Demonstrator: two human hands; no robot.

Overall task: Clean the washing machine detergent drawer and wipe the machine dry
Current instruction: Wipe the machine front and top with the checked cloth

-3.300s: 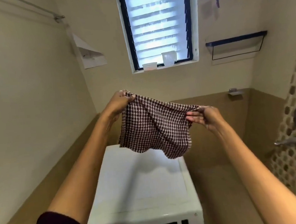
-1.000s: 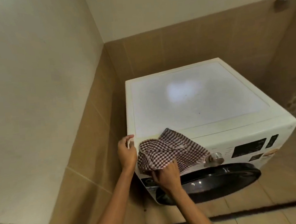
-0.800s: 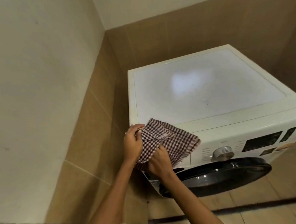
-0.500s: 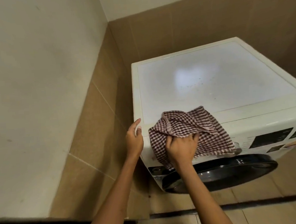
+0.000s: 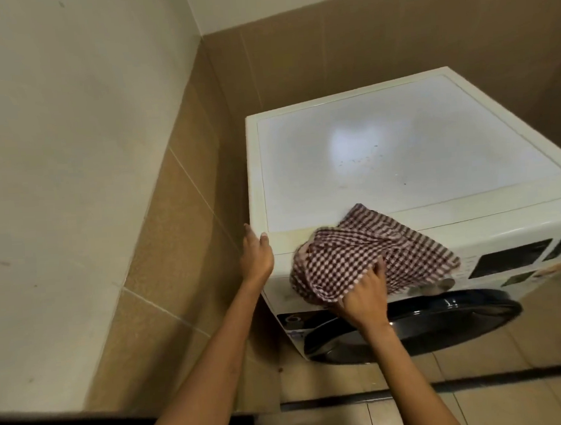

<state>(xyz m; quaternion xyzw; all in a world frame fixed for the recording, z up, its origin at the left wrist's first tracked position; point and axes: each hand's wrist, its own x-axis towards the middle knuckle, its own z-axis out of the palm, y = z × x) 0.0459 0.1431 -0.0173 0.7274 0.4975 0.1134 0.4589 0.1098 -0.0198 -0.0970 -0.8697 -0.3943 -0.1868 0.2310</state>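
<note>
A white front-loading washing machine [image 5: 401,157] stands in the corner of a tiled room. A maroon-and-white checked cloth [image 5: 368,249] lies bunched over the top-left of its front panel, where it hides the detergent drawer. My right hand [image 5: 364,296] grips the cloth's lower edge and presses it against the panel. My left hand [image 5: 256,257] rests on the machine's front-left top corner with its fingers relaxed. The dark round door [image 5: 423,322] sits below the cloth. The control knob [image 5: 443,284] peeks out under the cloth's right edge.
The tan tiled wall [image 5: 182,252] runs close along the machine's left side, and more tiles rise behind it. A dark display panel [image 5: 514,255] is on the right of the front. The tiled floor [image 5: 484,397] lies below.
Since 3.3 s ago the cloth has come down from being held spread in the air onto the machine's front. In the last half second my right hand has slid lower on the panel with the cloth.
</note>
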